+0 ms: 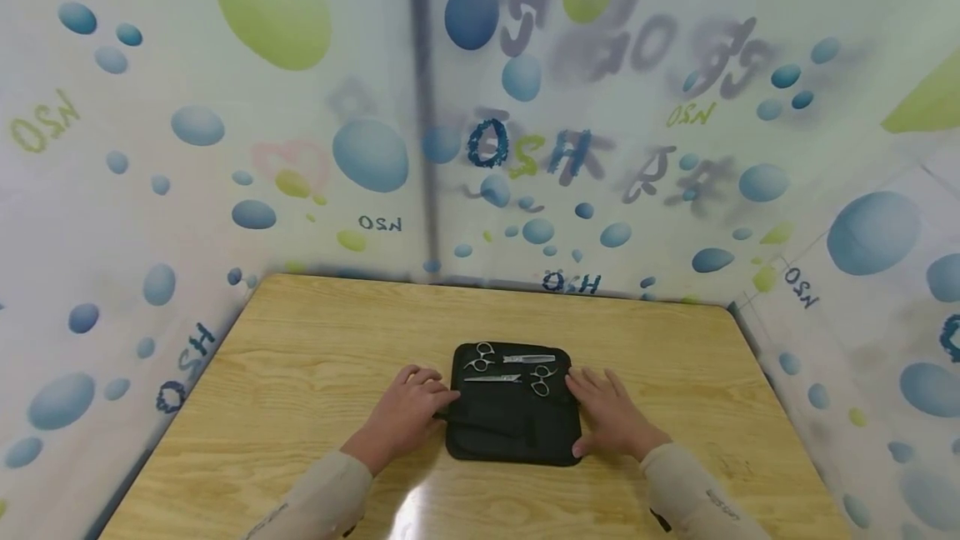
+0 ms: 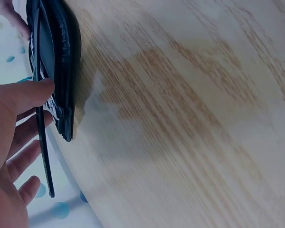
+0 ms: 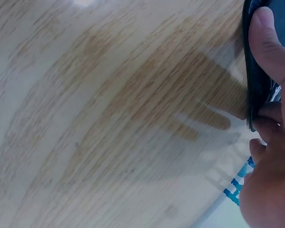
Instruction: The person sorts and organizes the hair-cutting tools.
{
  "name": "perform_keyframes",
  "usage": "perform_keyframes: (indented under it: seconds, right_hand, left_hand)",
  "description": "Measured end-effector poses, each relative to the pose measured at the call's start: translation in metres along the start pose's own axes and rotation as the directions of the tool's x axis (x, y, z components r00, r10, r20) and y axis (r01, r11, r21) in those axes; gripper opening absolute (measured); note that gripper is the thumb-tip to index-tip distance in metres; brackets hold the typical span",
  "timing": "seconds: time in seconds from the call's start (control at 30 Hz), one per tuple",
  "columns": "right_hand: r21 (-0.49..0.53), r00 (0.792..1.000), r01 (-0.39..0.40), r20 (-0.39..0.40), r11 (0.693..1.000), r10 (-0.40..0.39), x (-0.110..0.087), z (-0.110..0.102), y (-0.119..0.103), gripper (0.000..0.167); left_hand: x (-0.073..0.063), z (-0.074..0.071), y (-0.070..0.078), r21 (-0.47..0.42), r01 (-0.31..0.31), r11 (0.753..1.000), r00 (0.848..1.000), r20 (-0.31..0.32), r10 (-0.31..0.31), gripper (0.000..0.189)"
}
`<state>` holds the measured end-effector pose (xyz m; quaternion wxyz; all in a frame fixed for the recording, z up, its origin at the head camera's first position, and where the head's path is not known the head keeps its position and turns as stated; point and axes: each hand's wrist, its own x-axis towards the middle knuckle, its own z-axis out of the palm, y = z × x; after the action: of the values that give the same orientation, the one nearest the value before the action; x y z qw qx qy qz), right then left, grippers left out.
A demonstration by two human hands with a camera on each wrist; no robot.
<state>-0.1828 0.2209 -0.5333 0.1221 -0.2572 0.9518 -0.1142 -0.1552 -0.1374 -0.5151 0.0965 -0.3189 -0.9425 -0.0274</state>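
Note:
An opened black scissors case (image 1: 487,440) lies flat on the table, with two hairdressing scissors in its far half. The thinning scissors (image 1: 528,359) have their finger rings at the left; the straight-bladed scissors (image 1: 491,378) point left. My left hand (image 1: 408,411) is at the case's left edge, pinching a narrow black strap (image 2: 43,152) between thumb and fingers, its other fingers spread. My right hand (image 1: 609,415) rests along the right edge. Its thumb (image 3: 270,47) lies on the near corner, and its fingers touch the far part of that edge.
The case sits on a light wood-grain table (image 1: 337,332), near its middle. Walls covered with a blue and green bubble print (image 1: 371,155) stand behind and at both sides. Light sleeves (image 1: 322,494) cover both forearms.

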Motion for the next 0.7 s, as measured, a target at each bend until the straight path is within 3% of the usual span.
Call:
perform_keyframes:
  seconds: [0.27,0.7]
  right_hand:
    - [-0.026,1.000,0.002,-0.002,1.000,-0.002,0.0001,-0.0002,0.0002,0.111]
    - [-0.020,1.000,-0.001,0.012,1.000,0.001,-0.0014,-0.0009,-0.0005,0.111]
  left_hand:
    - [0.0011,-0.0012,0.0019,-0.006,-0.012,1.000,1.000,-0.019,0.012,0.039]
    - [0.0024,0.0057,0.0052,0.002,-0.014,1.000,0.999,0.031,0.014,0.038]
